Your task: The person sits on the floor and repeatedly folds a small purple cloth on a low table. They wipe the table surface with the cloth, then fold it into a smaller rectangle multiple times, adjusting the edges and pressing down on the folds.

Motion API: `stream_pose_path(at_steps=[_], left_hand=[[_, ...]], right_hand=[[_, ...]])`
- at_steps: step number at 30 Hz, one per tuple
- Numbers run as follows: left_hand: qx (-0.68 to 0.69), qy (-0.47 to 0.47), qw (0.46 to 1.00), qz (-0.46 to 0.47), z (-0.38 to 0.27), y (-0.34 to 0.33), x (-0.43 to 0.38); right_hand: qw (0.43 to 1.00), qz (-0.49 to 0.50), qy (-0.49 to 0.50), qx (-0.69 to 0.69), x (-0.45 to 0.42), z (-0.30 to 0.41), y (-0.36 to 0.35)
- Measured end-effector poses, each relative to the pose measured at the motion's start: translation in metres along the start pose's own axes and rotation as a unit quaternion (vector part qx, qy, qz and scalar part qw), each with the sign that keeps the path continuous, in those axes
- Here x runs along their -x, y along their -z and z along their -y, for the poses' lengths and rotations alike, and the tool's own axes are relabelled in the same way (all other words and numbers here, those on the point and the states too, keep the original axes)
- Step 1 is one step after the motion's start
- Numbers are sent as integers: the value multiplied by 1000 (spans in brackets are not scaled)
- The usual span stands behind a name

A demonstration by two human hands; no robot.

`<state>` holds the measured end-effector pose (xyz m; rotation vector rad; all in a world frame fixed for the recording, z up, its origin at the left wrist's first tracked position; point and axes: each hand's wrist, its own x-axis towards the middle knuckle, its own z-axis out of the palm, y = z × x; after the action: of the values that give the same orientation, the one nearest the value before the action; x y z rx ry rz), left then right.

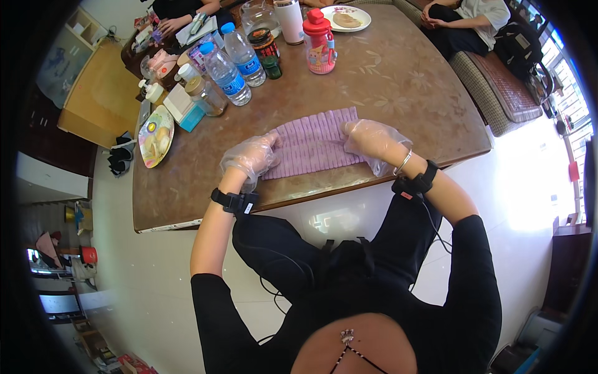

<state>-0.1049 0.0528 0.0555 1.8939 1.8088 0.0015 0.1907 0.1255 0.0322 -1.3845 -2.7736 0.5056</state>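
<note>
A purple ribbed cloth lies spread flat near the front edge of the brown table. My left hand, in a clear plastic glove, grips the cloth's left side between thumb and fingers. At the right side, my right hand, gloved the same way, has its fingers on the upper part of the cloth; the glove and the hand's back hide whether they pinch it. Each wrist wears a black strap, and a silver bangle is on the right one.
Left on the table stand two water bottles, a glass jar, a tissue box and a patterned plate with food. Further back are a red drink bottle and a white plate. People sit beyond the table.
</note>
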Motion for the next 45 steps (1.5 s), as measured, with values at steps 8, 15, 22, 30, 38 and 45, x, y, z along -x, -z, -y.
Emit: stream_pose_path(at_steps=[8, 15, 22, 30, 38, 45], left_hand=[[20, 15, 1000, 18, 3, -1, -7], [3, -19, 1000, -9, 19, -11, -11], [-38, -5, 999, -5, 7, -6, -6], [-166, 84, 980, 76, -28, 19, 4], [-87, -49, 985, -144, -4, -20, 20], [5, -189, 951, -246, -1, -28, 28]], right_hand=[[981, -140, 130, 20, 34, 5, 2], [973, -158, 168, 2, 35, 7, 4], [982, -126, 138, -16, 32, -2, -2], [985, -131, 106, -26, 36, 7, 3], [986, -113, 117, -37, 53, -2, 4], [961, -151, 229, -24, 45, -16, -2]])
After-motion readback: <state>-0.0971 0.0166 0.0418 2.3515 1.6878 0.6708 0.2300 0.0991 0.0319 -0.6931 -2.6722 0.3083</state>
